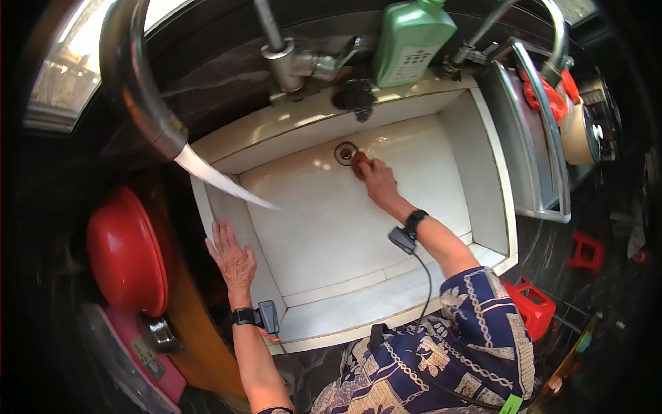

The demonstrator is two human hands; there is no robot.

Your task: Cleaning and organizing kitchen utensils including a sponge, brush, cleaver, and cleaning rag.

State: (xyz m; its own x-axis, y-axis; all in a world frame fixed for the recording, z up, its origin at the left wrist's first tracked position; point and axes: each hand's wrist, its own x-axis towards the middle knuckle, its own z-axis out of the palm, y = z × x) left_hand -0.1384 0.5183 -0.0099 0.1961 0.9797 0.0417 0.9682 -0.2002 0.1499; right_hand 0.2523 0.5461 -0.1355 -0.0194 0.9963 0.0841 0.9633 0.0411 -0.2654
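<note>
My right hand (381, 185) is closed on a reddish-brown scrubbing pad (360, 165), pressed to the floor of a white tiled sink (331, 222), just beside the round drain (346, 153). Spread flat on the sink's left rim is my left hand (234, 259), with nothing in it. Water (222, 182) streams from the curved metal faucet (155, 124) at upper left into the basin. Both wrists carry black straps with small dark devices; a cable runs from the right one.
A green plastic bottle (415, 44) and a dark mesh scourer (357, 95) stand on the back ledge by a metal tap (320, 66). Red basin (126, 251) and wooden board (199, 331) lie left. To the right are a metal rack (543, 155) and a red plastic stool (532, 308).
</note>
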